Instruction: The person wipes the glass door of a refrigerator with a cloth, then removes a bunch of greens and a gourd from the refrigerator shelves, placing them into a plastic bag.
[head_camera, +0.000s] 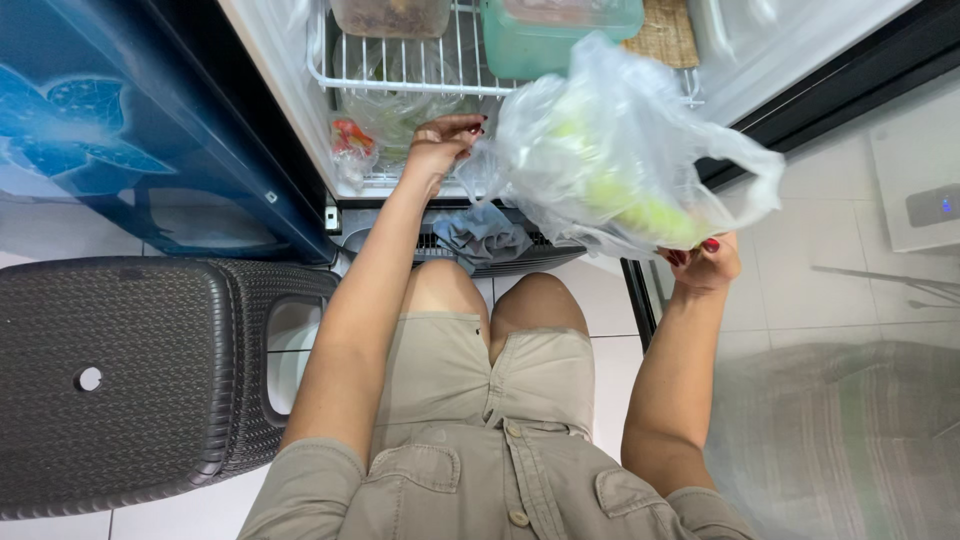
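Starting at the left of the frame, a dark woven stool (130, 380) sits on the white tiles below the blue fridge door (120, 120), which stands swung open at upper left. Just right of it, the left hand (440, 145) reaches to the front of the open fridge, fingers curled and pinching the gathered neck of the clear plastic bag (620, 150). The bag, holding pale green produce, hangs in the upper middle of the frame, in front of the white wire shelf (400, 75) and a green lidded container (560, 30). At centre right, the right hand (705, 262) cups the bag from below, fingers bent up against its underside.

By my judgement the bag is mid-transfer at the fridge mouth, and any move calls for both hands keeping the loose plastic supported. Room is tight: the shelf's front rail and the lower compartment lie close behind the left hand, the door hems the left side, while open tile floor lies at right.
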